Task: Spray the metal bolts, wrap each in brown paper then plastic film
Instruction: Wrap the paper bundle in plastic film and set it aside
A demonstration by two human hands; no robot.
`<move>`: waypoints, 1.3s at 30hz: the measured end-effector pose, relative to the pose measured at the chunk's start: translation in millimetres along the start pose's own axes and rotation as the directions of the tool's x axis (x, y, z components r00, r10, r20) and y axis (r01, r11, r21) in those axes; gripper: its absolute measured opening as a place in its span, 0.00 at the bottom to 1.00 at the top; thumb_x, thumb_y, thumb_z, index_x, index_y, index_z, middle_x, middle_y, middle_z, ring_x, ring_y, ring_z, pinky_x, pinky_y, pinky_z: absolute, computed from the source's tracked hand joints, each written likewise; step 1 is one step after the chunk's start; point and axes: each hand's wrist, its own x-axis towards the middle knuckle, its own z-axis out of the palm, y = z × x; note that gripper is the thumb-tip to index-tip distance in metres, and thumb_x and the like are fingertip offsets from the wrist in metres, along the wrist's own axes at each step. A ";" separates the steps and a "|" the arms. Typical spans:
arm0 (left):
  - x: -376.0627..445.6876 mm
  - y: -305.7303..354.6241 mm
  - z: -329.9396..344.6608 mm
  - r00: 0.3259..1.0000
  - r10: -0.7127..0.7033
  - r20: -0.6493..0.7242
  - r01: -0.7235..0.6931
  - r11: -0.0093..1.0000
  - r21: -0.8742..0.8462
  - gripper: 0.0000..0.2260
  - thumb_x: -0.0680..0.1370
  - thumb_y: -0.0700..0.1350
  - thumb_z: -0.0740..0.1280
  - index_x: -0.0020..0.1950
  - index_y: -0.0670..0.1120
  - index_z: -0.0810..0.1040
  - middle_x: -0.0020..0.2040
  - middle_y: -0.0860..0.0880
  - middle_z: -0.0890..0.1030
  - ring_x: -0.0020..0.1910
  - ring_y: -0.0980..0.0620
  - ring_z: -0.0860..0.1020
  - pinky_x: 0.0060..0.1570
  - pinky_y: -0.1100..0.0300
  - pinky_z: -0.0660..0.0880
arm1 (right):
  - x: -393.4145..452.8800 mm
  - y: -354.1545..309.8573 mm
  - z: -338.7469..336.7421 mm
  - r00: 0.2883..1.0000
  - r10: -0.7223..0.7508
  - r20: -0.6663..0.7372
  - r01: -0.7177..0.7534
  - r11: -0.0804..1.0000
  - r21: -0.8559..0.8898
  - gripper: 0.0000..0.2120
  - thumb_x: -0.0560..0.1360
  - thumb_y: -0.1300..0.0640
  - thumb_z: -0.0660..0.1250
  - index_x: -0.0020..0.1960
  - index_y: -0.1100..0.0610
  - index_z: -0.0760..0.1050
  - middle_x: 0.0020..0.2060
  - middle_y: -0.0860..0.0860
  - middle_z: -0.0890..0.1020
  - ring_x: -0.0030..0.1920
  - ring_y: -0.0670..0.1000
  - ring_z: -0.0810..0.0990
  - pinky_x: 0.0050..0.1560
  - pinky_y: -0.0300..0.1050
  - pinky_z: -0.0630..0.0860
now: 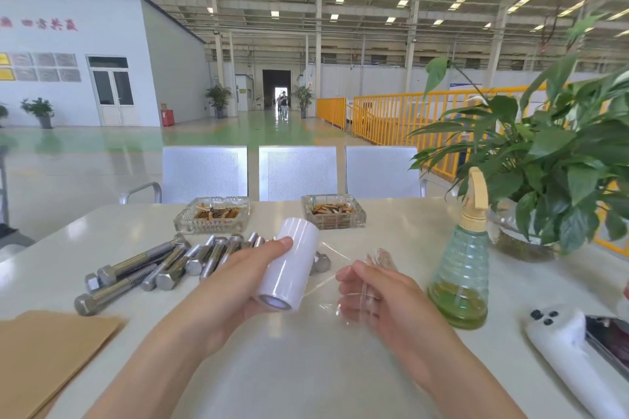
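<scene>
the flat tan sheet of brown paper (51, 357) lies nearest, at the left table edge. above it, the left hand (235, 282) grips the white cylindrical roll of plastic film (289, 269), its long axis tilted up and away. the right hand (371, 296) pinches the clear pulled-out film (377, 258), stretched rightward from the roll. the grey steel hex bolts (160, 265) lie behind the left hand, which is nearer them.

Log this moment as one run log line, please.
left hand: grips film roll | right hand: pinches pulled-out film | bolts: piled, bare | brown paper: flat | spray bottle: upright
</scene>
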 end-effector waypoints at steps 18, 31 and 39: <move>9.5 -8.4 -19.3 0.977 -0.189 0.098 0.212 0.911 -0.353 0.24 0.73 0.54 0.75 0.63 0.40 0.83 0.56 0.36 0.84 0.42 0.43 0.81 0.50 0.48 0.79 | 12.2 9.7 -11.2 0.915 0.044 -0.401 -0.051 0.999 -0.007 0.10 0.81 0.57 0.65 0.43 0.57 0.78 0.23 0.47 0.67 0.21 0.46 0.59 0.22 0.35 0.57; 12.5 -7.4 -44.3 0.972 -0.194 0.132 0.232 0.873 -0.430 0.14 0.73 0.49 0.74 0.46 0.37 0.87 0.45 0.37 0.84 0.36 0.40 0.83 0.47 0.43 0.82 | 11.0 0.8 -17.9 0.897 0.032 -0.441 0.018 0.994 0.109 0.09 0.79 0.56 0.66 0.41 0.55 0.77 0.24 0.48 0.67 0.19 0.46 0.58 0.20 0.35 0.56; 12.8 -5.8 -69.2 0.970 -0.224 0.088 0.237 0.819 -0.523 0.23 0.74 0.58 0.73 0.60 0.42 0.81 0.52 0.41 0.82 0.45 0.42 0.79 0.37 0.51 0.82 | 7.4 -2.9 -17.0 0.895 0.029 -0.446 0.025 0.993 0.116 0.10 0.81 0.57 0.65 0.41 0.56 0.77 0.25 0.48 0.68 0.19 0.46 0.58 0.20 0.36 0.56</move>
